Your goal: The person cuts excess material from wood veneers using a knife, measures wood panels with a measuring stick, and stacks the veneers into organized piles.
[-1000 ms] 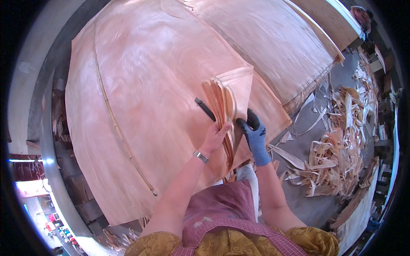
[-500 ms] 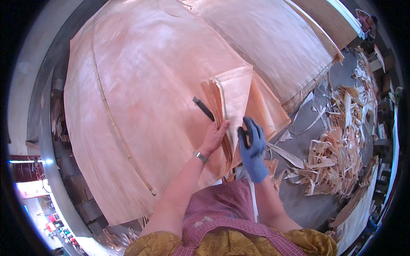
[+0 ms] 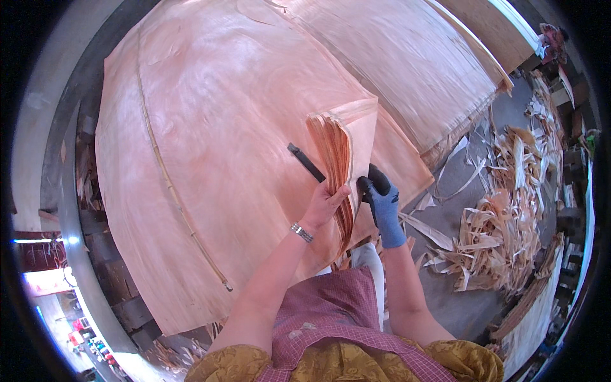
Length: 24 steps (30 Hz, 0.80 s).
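From my remote post I see the left forearm point(image 3: 264, 280) slanting up and to the right, its wrist ringed by a silver metal-link band point(image 3: 301, 232). The bare left hand point(image 3: 323, 207) closes on the left side of a folded bundle of thin pinkish-tan wood veneer point(image 3: 337, 153), its thumb laid across the layered edges and pointing up and right; its other fingers are bent and partly hidden. A dark, narrow, bar-shaped tool point(image 3: 307, 162) juts out up and left from beside that hand (I cannot tell whether it is gripped or just lies underneath).

The right forearm point(image 3: 407, 286) rises nearly upright. At its end the right hand, in a blue knit glove with black-coated fingers point(image 3: 383, 202), sits at the right edge of the bundle, its fingers bent toward it; whether they pinch that edge, I cannot tell.

The bundle stands up over the near right part of a broad pinkish veneer sheet point(image 3: 229, 153). On the sheet, well left of both hands, lies a long, slender, jointed tan stick point(image 3: 170, 186). Pale curled veneer scraps point(image 3: 503, 242) heap on the grey floor point(image 3: 455, 305) to the right.
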Each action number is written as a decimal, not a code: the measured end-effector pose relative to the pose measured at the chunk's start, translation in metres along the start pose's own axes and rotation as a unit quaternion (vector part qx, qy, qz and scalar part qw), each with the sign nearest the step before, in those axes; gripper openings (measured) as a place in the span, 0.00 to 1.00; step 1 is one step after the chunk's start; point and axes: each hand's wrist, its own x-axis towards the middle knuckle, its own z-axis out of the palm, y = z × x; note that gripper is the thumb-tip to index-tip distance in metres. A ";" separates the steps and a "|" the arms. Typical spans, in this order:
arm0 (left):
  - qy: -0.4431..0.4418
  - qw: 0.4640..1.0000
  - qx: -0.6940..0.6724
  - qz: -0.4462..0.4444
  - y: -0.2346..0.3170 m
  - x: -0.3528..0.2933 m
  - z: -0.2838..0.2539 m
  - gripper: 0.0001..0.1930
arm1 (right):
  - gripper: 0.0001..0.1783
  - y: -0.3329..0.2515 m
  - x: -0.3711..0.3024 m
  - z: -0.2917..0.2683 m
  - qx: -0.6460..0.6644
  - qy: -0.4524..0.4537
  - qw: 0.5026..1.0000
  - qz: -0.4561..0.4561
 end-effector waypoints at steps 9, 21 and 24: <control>0.056 0.998 0.007 -0.027 0.010 -0.013 -0.004 0.13 | 0.21 -0.002 -0.001 0.004 0.064 0.007 0.998 0.026; 0.083 0.988 0.130 0.006 0.015 -0.014 -0.004 0.17 | 0.23 -0.057 -0.070 0.007 -0.398 -0.010 0.811 -0.428; 0.080 0.988 0.129 0.031 0.014 -0.012 -0.003 0.18 | 0.24 -0.051 -0.040 0.036 -0.339 0.049 0.894 -0.288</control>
